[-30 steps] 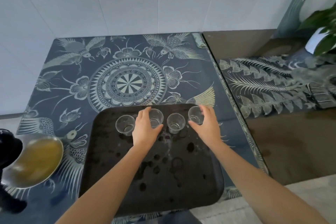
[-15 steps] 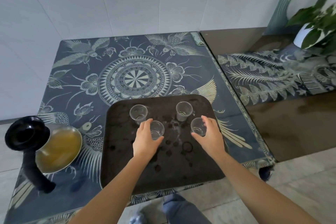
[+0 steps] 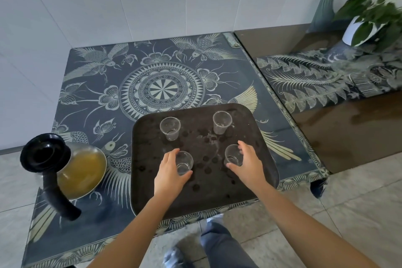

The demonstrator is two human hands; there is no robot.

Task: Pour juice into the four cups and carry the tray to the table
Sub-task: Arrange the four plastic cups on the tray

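- Clear plastic, that is what the four cups look like, and all four stand upright on the dark tray (image 3: 267, 172).
- The tray sits at the near edge of a low table with a blue patterned cloth (image 3: 91, 85).
- The far left cup (image 3: 170, 128) and the far right cup (image 3: 221, 122) stand alone, well apart from each other.
- The left hand (image 3: 169, 177) curls its fingers and thumb around the near left cup (image 3: 183, 163) and touches its sides.
- The right hand (image 3: 248, 166) does the same with the near right cup (image 3: 233, 155), fingers bent around it.
- I cannot tell how tight either hold is.
- No cup has juice in it yet. Pouring has not started, I think.
- The juice is in a glass jug (image 3: 80, 169) with a black top and black handle, on the cloth just left of the tray.
- The cups look thin and very light, so they could tip or slide with a small bump.
- It is best to hold a cup low on its sides, and softly, as it may squash.
- The jug looks heavy and could break, so take it by the black handle.
- The tray looks stiff and has wet-looking spots, so cups may slip on it.
- Hold the tray by its left and right edges and keep it flat.
- I see no words, names or labels on anything.
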